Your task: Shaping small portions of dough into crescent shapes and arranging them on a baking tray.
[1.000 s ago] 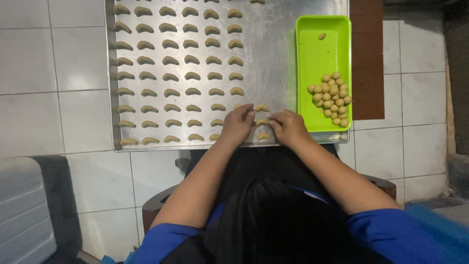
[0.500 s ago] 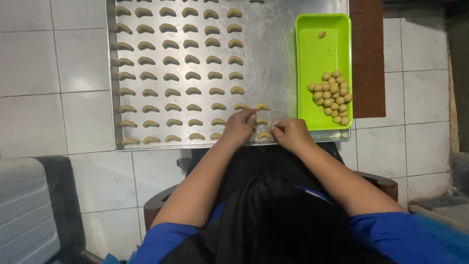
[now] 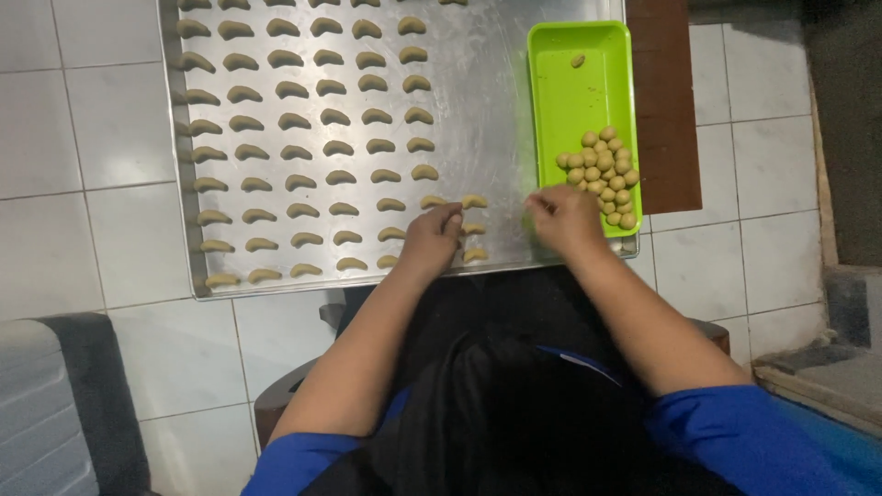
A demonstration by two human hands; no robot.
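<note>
Pale crescent-shaped dough pieces (image 3: 317,147) lie in neat rows on the shiny metal baking tray (image 3: 501,110), whose top edge is cut off. The left hand (image 3: 430,237) pinches a crescent at the tray's near edge. The right hand (image 3: 562,219), beside the bright green plastic tray (image 3: 574,92) of dough balls (image 3: 602,174), has curled fingers that hide whatever they hold.

Top of the metal tray (image 3: 496,110) cut off by the edge. Some crescent cookies (image 3: 473,230) hidden behind the left hand (image 3: 430,237). Right hand (image 3: 565,216) fingertips too blurry to tell.

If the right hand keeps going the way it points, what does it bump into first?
Probably the heap of little dough balls in the green tray. The right hand points up toward them, and they sit just beyond its fingertips.
</note>
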